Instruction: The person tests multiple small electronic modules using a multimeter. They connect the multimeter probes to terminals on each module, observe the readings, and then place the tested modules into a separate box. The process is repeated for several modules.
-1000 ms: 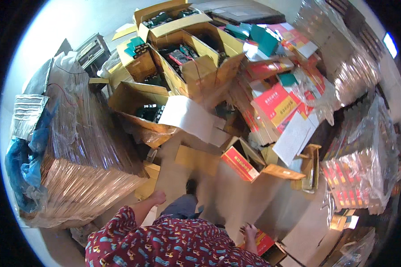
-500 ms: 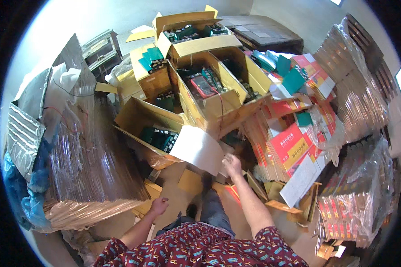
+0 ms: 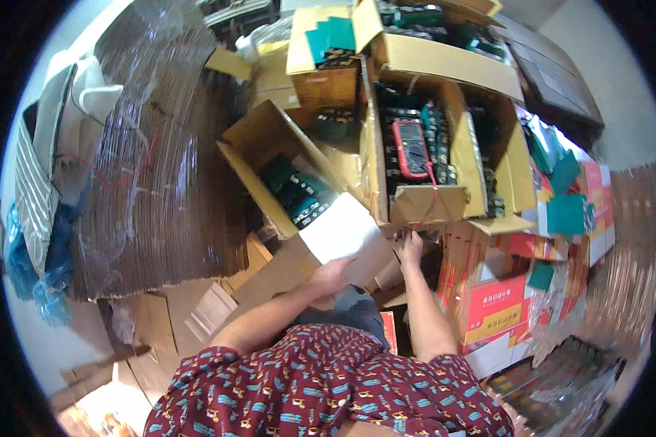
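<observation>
A white panel (image 3: 340,231) leans against the front of an open carton (image 3: 251,156) holding green circuit boards (image 3: 293,193). My left hand (image 3: 332,277) is closed at the panel's lower edge, some fingers hidden. To its right, my right hand (image 3: 411,249) has its fingers drawn together just below the front flap of a larger carton (image 3: 378,160). A red lead (image 3: 435,191) hangs over that flap from a red multimeter (image 3: 412,148) and ends near those fingers. What they pinch is too small to make out. The multimeter lies on boards inside the larger carton.
Stacked flat cardboard (image 3: 175,167) in clear film rises on the left. More cartons of boards stand behind, one with green sheets (image 3: 329,38) on top. At right are red-and-white printed cartons (image 3: 496,309) and loose green boards (image 3: 565,213). Cardboard pieces (image 3: 210,312) litter the floor.
My left hand has come up from low on the left to the white panel's lower edge. My right hand has gone from beside the panel to below the larger carton's flap. The view has shifted.
</observation>
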Demonstrator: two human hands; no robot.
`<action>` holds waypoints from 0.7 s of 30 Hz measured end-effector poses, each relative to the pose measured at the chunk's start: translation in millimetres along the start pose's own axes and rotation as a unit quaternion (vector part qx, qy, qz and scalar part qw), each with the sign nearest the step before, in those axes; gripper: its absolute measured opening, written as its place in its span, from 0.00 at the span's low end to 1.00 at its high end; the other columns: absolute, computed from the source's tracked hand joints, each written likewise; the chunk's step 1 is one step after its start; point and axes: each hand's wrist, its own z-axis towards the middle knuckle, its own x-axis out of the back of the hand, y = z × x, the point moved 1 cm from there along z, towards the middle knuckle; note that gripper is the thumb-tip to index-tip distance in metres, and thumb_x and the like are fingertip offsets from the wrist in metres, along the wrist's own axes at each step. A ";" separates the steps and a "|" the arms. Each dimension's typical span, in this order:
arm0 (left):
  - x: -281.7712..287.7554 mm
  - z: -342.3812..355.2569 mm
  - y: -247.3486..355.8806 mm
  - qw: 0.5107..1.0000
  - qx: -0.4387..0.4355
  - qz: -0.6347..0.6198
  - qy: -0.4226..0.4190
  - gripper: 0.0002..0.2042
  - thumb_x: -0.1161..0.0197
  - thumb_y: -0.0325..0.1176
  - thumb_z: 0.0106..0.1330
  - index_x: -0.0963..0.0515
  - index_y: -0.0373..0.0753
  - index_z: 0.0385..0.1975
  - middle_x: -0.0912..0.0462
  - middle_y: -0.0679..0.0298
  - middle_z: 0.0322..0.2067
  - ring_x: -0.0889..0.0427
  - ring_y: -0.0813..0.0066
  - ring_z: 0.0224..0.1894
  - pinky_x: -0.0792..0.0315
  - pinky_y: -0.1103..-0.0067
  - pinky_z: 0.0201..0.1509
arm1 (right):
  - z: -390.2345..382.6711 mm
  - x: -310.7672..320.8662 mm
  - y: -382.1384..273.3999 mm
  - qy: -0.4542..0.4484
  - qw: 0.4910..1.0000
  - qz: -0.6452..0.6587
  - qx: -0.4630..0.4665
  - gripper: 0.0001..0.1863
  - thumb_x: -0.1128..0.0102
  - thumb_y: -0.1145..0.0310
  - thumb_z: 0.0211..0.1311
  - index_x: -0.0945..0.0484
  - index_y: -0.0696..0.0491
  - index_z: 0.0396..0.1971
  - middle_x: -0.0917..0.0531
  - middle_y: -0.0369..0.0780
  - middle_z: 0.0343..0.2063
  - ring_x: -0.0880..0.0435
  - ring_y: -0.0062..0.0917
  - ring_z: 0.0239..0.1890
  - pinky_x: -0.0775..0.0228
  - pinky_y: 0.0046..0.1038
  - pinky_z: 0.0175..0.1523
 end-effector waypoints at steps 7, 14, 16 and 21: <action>-42.3 62.4 19.4 0.951 -0.274 -0.136 0.050 0.17 0.27 0.41 0.66 0.18 0.37 0.48 0.18 0.49 0.51 0.20 0.52 0.55 0.26 0.63 0.59 | -81.3 36.5 -232.6 -0.120 0.868 0.414 -0.247 0.22 0.50 0.53 0.82 0.31 0.48 0.25 0.33 0.32 0.19 0.34 0.22 0.20 0.31 0.29 0.33; -16.9 32.2 -29.8 0.955 -0.184 -0.157 -0.174 0.18 0.36 0.44 0.72 0.20 0.31 0.33 0.20 0.47 0.24 0.21 0.52 0.27 0.28 0.61 0.35 | 9.9 116.7 -314.1 -0.089 0.796 0.569 -0.186 0.19 0.50 0.55 0.83 0.25 0.46 0.29 0.38 0.29 0.18 0.43 0.16 0.17 0.46 0.23 0.23; -3.7 14.1 -50.9 0.957 -0.189 -0.140 -0.170 0.18 0.36 0.45 0.72 0.19 0.31 0.34 0.20 0.47 0.25 0.19 0.55 0.28 0.26 0.62 0.35 | 22.4 114.8 -338.5 -0.023 0.788 0.588 -0.183 0.17 0.52 0.56 0.84 0.26 0.48 0.32 0.38 0.29 0.19 0.42 0.16 0.18 0.47 0.24 0.23; 45.3 -29.6 -33.0 0.931 -0.193 -0.214 -0.223 0.21 0.40 0.49 0.78 0.18 0.33 0.35 0.19 0.62 0.24 0.20 0.74 0.29 0.26 0.68 0.34 | 79.8 136.7 -321.7 0.007 0.808 0.571 -0.146 0.16 0.53 0.57 0.84 0.28 0.50 0.34 0.39 0.29 0.19 0.43 0.16 0.18 0.49 0.23 0.23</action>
